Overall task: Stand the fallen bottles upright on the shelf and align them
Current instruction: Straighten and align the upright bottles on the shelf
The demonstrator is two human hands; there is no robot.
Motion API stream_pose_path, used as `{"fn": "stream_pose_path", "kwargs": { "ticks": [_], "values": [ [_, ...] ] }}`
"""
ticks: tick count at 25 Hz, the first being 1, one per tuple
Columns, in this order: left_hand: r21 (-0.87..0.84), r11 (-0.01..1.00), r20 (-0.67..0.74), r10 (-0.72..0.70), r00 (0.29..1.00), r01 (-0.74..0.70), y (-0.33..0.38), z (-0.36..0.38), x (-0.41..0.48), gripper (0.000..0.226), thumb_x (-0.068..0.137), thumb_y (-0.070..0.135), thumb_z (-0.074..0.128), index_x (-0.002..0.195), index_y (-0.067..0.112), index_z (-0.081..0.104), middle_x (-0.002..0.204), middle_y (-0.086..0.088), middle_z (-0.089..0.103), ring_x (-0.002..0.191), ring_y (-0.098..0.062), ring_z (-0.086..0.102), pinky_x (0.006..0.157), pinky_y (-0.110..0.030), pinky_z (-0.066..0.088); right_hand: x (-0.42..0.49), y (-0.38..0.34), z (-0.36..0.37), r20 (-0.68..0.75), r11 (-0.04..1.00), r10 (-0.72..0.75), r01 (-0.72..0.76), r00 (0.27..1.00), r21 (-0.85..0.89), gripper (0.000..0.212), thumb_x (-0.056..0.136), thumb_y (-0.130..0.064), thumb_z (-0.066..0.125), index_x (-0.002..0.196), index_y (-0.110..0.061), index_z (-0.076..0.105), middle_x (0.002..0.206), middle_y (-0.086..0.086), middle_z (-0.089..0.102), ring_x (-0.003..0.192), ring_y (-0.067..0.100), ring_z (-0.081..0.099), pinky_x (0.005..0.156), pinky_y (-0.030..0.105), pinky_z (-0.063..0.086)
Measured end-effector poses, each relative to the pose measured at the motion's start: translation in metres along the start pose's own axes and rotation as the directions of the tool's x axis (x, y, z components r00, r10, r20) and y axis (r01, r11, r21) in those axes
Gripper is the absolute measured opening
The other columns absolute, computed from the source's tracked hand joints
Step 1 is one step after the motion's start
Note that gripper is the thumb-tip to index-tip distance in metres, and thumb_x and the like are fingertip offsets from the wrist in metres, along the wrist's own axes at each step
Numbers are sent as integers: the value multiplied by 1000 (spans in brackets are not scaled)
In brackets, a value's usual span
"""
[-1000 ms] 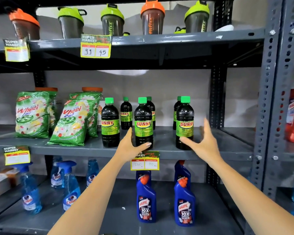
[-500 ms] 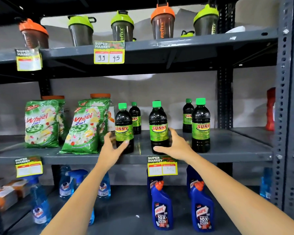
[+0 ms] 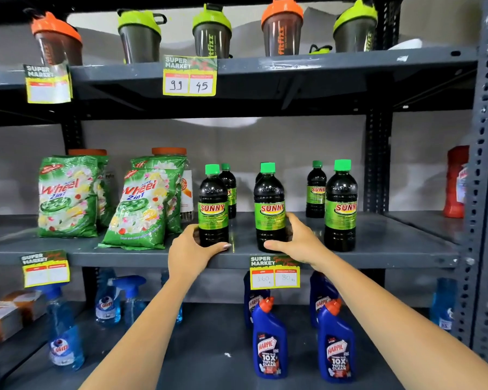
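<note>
Six dark SUNNY bottles with green caps stand upright on the middle shelf [image 3: 392,243], in two rows, three near and three far. Near row: left bottle [image 3: 213,205], middle bottle [image 3: 269,204], right bottle [image 3: 340,205]. All three sit close to the front edge, labels facing out. Far row: one bottle [image 3: 229,190] just behind the left one, one bottle [image 3: 258,175] almost hidden behind the middle one, one bottle [image 3: 316,190] behind and left of the right one.

Left hand [image 3: 192,249] wraps the base of the left bottle, thumb across the front low down, fingers round the left side; closed around it. Right hand [image 3: 299,240] cups the lower part of the middle bottle from the right, thumb at the front of the base, fingers up the right side; gripping it. Both forearms come in from the bottom of the frame.

Left of the bottles on the same shelf: green Wheel detergent packs [image 3: 68,195], leaning, with orange-lidded jars [image 3: 169,152] behind them. A price tag [image 3: 275,273] hangs on the shelf edge under the middle bottle. Top shelf: shaker cups [image 3: 211,32] with green and orange lids, and another tag [image 3: 190,76] reading 99 and 45. Bottom shelf: blue Harpic bottles [image 3: 269,339] on the right, blue spray bottles [image 3: 107,302] on the left. A red container [image 3: 456,181] sits far right, beyond the upright post.
</note>
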State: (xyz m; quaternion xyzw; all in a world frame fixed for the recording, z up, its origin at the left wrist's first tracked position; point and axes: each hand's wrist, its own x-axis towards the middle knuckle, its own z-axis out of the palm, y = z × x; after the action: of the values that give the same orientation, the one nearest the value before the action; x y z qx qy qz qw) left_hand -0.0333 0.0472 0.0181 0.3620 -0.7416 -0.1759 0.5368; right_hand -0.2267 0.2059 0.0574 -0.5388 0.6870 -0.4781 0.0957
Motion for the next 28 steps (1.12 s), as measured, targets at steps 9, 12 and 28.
{"fn": "stream_pose_path", "kwargs": {
  "ticks": [9,12,28],
  "values": [
    [-4,1000,32,22,999,-22,1,-3,-1,65,57,57,83,110,22,65,103,4,72,92,-11,63,73,-26,50,1,2,2,12,1000,25,-25,1000,3,79,79,-26,78,144,-23,32,141,1,51,109,11,46,89,29,37],
    [11,999,69,32,997,-33,-2,-1,1,69,59,59,81,114,22,62,106,4,71,96,-13,63,74,-28,50,0,3,3,-38,999,39,-39,999,3,83,76,-30,81,143,-23,33,139,1,53,106,12,48,86,29,39],
    [-72,992,184,115,976,-103,81,65,-52,101,72,60,71,146,8,24,136,-8,52,125,-23,46,99,-37,39,-40,70,-70,-534,976,121,-198,837,-89,104,60,-55,83,145,-22,32,139,7,51,127,26,49,99,44,45]
  ]
}}
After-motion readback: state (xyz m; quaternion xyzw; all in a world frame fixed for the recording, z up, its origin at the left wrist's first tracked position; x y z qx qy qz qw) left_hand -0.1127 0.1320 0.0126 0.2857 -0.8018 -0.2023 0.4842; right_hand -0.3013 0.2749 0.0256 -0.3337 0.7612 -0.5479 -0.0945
